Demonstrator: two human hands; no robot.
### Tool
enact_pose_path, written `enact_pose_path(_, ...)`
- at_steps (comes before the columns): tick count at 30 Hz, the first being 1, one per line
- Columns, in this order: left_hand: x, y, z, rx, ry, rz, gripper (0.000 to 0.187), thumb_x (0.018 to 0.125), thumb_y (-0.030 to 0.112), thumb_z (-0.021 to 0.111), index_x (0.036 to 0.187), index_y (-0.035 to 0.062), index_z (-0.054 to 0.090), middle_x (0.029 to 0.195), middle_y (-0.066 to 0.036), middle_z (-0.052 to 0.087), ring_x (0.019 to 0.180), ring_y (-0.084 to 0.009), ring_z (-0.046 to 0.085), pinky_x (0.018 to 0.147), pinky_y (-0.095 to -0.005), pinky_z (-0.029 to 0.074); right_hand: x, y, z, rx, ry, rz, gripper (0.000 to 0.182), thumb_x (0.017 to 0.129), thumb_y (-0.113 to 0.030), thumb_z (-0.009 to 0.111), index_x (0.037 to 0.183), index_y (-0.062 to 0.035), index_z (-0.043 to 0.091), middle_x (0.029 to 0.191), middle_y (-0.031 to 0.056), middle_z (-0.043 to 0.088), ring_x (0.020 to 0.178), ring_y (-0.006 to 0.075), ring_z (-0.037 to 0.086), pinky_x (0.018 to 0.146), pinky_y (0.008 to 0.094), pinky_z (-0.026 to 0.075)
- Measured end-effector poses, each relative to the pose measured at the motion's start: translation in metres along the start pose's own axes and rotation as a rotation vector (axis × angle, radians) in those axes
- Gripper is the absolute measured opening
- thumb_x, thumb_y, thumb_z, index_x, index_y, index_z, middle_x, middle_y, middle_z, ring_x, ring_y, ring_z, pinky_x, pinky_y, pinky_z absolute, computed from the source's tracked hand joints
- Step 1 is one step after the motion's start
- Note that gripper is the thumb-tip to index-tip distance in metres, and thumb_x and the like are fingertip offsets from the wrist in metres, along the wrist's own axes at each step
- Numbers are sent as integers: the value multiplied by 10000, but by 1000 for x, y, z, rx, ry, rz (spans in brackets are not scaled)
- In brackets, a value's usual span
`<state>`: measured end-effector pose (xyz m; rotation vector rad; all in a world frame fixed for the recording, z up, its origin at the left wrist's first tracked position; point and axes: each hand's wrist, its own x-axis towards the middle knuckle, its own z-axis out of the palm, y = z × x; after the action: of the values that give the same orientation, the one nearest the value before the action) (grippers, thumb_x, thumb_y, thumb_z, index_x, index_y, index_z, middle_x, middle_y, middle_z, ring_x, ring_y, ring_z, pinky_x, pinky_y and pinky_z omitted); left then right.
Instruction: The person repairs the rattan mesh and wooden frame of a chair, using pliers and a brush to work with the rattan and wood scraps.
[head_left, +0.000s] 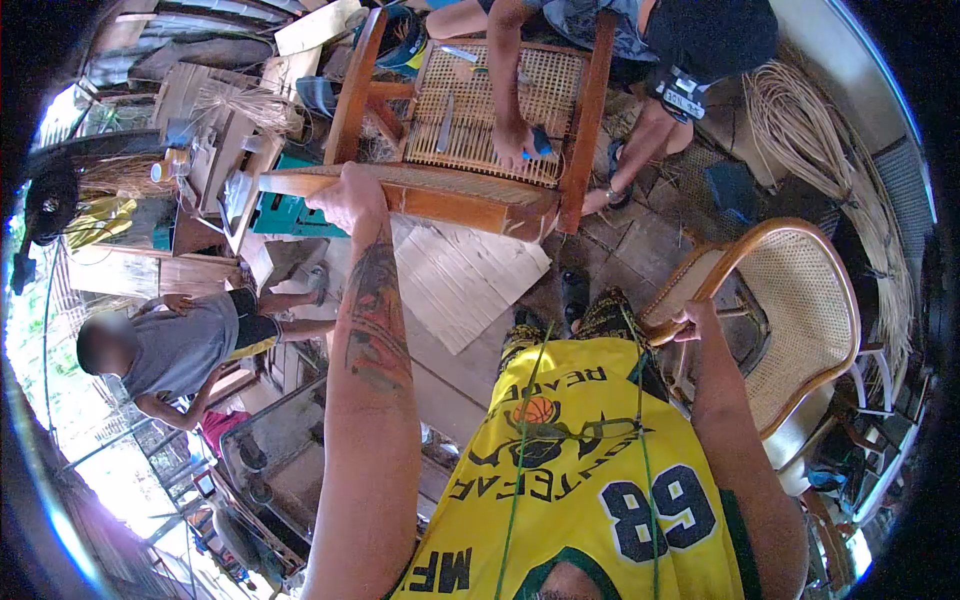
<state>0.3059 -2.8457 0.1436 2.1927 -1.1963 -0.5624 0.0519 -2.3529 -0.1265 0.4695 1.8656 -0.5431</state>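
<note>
My left hand point(352, 198) is closed on the top edge of a wooden chair point(455, 205), whose woven cane seat faces up beyond it. My right hand point(697, 320) is wrapped round the curved wooden frame of a second chair point(848, 310) with a cane back, at the right. Over the first chair's seat, a co-worker's hand point(515, 143) touches the weave near a small blue item point(541, 142). A knife-like blade point(445, 123) lies on that seat.
The co-worker point(710, 40) in a dark cap crouches at the top. Another person point(185, 340) stands at the left. Cane bundles point(800, 120) are at the upper right, a cardboard sheet point(465, 285) on the floor, and a green crate point(290, 212) beside a cluttered bench.
</note>
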Motion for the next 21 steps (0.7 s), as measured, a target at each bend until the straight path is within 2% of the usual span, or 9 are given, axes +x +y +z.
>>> enact_pose_path(12, 1, 1, 0, 38, 3, -29, 675, 803, 232, 598, 1318, -51, 267, 1211, -327, 549, 1112, -449, 599, 979, -503, 488, 31, 11, -3, -53, -37, 62, 446, 785, 59, 712, 1146, 46, 451, 958, 271, 632, 783, 457, 684, 552, 530, 636)
enact_pose_path(15, 1, 0, 0, 42, 6, -29, 676, 804, 233, 596, 1317, -56, 264, 1216, -330, 546, 1112, -452, 598, 979, -501, 489, 11, 3, -2, -70, -14, -8, 466, 781, 57, 719, 1155, 47, 442, 971, 274, 633, 802, 457, 684, 550, 530, 637)
enact_pose_path(21, -1, -1, -1, -18, -17, -3, 672, 808, 238, 591, 1317, -53, 265, 1220, -335, 542, 1109, -455, 597, 981, -500, 489, -1, -2, -1, -42, -1, 8, 474, 775, 57, 724, 1152, 37, 438, 977, 277, 630, 817, 463, 679, 552, 543, 636)
